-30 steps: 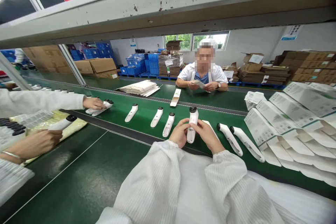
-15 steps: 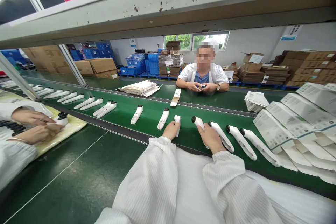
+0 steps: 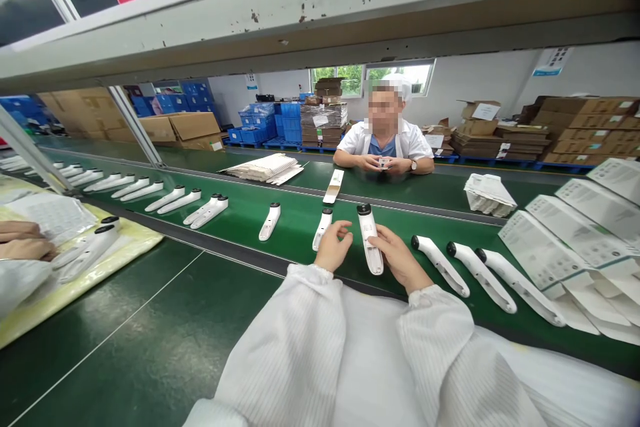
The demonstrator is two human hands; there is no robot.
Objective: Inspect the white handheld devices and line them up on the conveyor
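My right hand (image 3: 400,257) is closed round the side of a white handheld thermometer (image 3: 371,250) with a round black end. This one stands tilted over the belt, its hollow grip facing me. My left hand (image 3: 336,245) is just left of it, fingers curled but apart, with nothing visible in them. Partly behind that hand lies another white thermometer (image 3: 323,230). Right of my right hand, several similar thermometers (image 3: 480,277) lie slantwise on the green belt (image 3: 295,213).
Open white cartons (image 3: 545,240) stand in rows at right. Flat cartons (image 3: 270,168) and a single small box (image 3: 333,187) lie beyond the belt. A co-worker (image 3: 383,140) sits opposite. Another person's hand (image 3: 25,240) is at left. A metal shelf (image 3: 320,20) crosses overhead.
The thermometers on the belt have shifted right. My left hand has let go of a white piece, its fingers now apart. My right hand now shows its thermometer more upright, hollow side toward me.
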